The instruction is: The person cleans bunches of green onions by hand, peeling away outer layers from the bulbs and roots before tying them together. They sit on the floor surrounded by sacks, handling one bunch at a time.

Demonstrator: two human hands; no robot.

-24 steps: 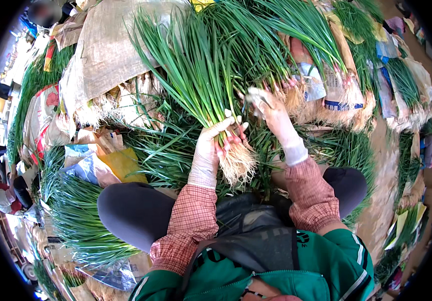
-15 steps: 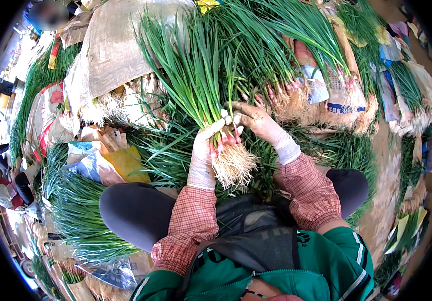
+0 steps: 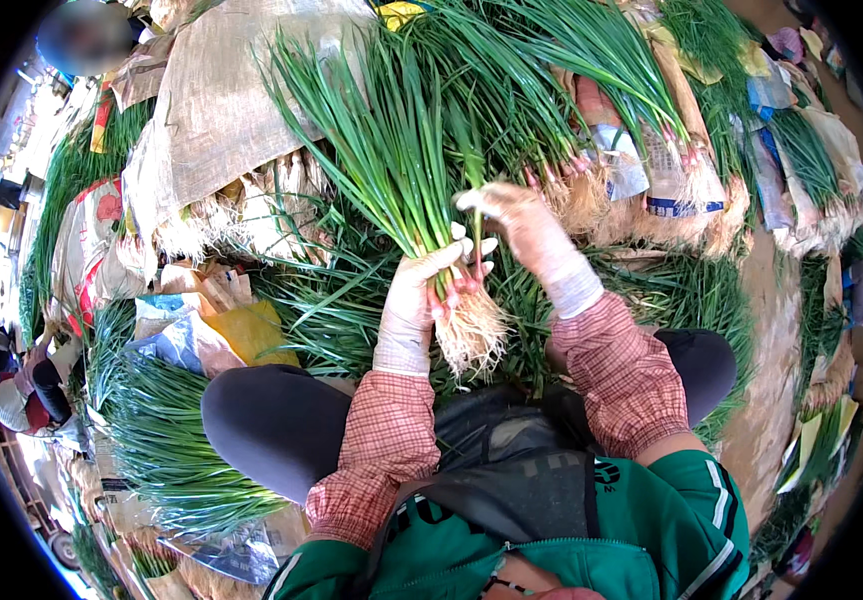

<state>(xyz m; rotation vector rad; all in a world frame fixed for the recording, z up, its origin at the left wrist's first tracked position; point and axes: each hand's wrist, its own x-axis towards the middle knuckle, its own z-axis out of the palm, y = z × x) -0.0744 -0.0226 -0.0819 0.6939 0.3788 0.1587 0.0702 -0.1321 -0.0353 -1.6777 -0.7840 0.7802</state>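
My left hand (image 3: 413,300), in a pale glove, is wrapped round the lower stems of a bunch of green garlic (image 3: 381,170). The long leaves fan away from me; reddish bulbs and pale bushy roots (image 3: 471,335) hang toward my lap. At the right side of the bunch, one stalk stands a little apart. My gloved right hand (image 3: 529,230), slightly blurred, has its fingertips pinched at that stalk, above the left hand's fingers. The leaves look gathered just over this pinch.
More green garlic lies ahead, right, and in a pile (image 3: 166,430) by my left knee. A beige sheet (image 3: 236,100) covers bundles at the far left. A yellow and blue sack (image 3: 216,335) lies near my left knee. A person (image 3: 26,395) is at the far left edge.
My right hand has moved up the stalk, away from the left hand's fingers, and its back is turned more upward. My left hand keeps the bunch in nearly the same place.
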